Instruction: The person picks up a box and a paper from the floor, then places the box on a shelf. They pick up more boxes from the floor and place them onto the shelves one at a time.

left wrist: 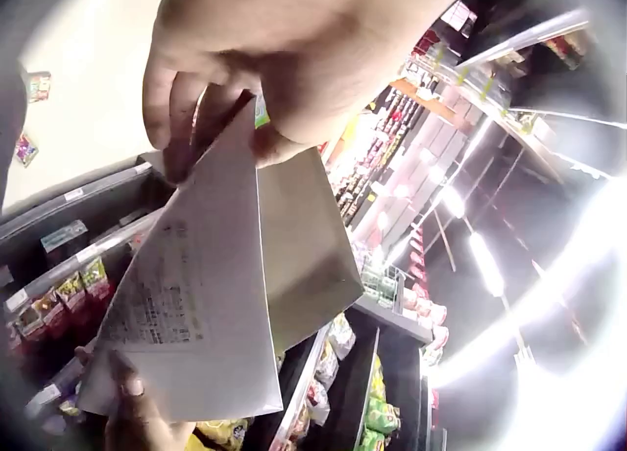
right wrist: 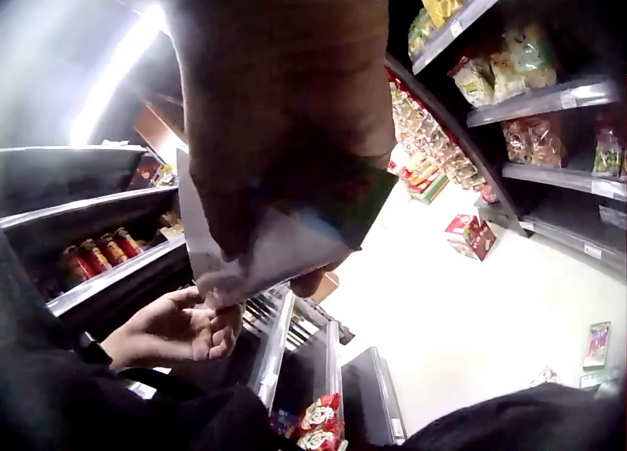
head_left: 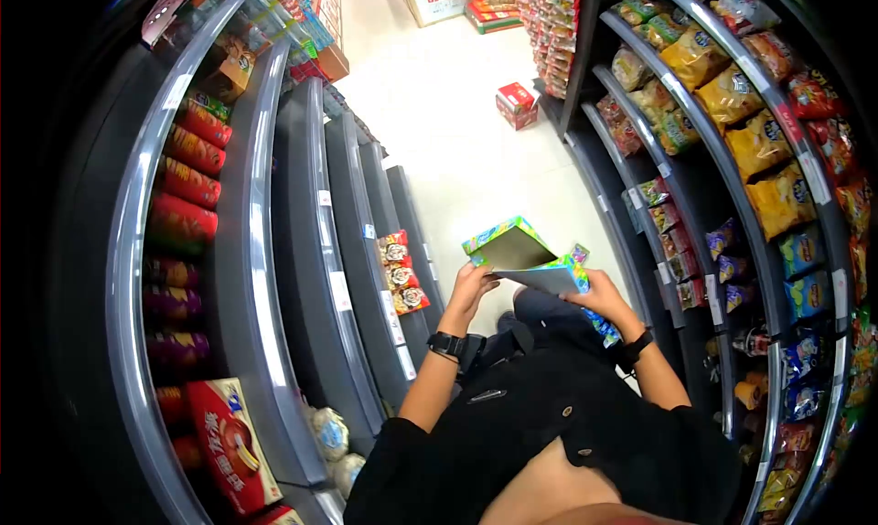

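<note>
Between both hands is a cardboard box, bright green and blue outside and plain grey inside, with its top open. My left hand pinches its near left edge between thumb and fingers. At the right end my right hand grips a blue-green printed side. A pale panel with small dark print faces the left wrist camera, where the right hand's fingertips lie on its lower corner. In the right wrist view the back of the right hand hides much of the box.
Shelves on the left hold red canisters, a red-and-white carton and red packets. Packed snack bags line the right shelves. A small red box stands on the pale aisle floor; blue-green packets lie beside my right hand.
</note>
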Demonstrator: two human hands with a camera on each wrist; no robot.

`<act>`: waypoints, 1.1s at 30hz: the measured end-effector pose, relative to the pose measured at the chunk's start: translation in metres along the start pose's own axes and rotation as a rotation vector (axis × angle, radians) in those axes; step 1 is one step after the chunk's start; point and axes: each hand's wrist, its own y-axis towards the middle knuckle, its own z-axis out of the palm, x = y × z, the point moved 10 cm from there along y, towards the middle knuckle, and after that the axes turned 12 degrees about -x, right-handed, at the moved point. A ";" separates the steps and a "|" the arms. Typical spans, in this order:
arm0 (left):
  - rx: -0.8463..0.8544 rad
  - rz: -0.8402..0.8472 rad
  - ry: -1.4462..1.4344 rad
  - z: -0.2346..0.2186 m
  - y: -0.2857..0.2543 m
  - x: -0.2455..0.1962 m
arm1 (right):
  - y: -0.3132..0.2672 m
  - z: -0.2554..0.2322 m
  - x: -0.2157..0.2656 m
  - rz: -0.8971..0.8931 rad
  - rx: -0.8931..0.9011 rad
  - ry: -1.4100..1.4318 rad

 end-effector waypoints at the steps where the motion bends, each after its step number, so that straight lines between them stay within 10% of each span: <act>1: -0.012 0.006 0.006 -0.004 0.011 -0.008 | 0.014 0.005 0.000 0.008 0.011 0.002; 5: 0.024 -0.026 -0.009 -0.018 0.067 -0.028 | 0.086 0.008 0.016 0.008 -0.003 -0.041; 9: -0.429 0.457 0.572 -0.041 0.140 -0.101 | 0.172 0.023 -0.012 0.092 0.034 -0.117; 12: -0.208 1.035 1.161 0.041 0.166 -0.193 | 0.251 0.030 -0.019 -0.034 -0.043 -0.284; 17: 0.292 1.034 1.380 0.144 0.258 -0.237 | 0.391 0.047 -0.005 -0.245 0.082 -0.203; 20: 0.231 1.197 1.374 0.173 0.318 -0.292 | 0.471 0.010 0.015 -0.176 0.097 -0.051; 26: 0.295 0.869 1.059 0.201 0.443 -0.378 | 0.590 -0.032 0.029 0.076 0.244 0.186; 33: 0.471 1.012 1.067 0.242 0.571 -0.407 | 0.683 -0.065 0.001 0.296 0.132 0.322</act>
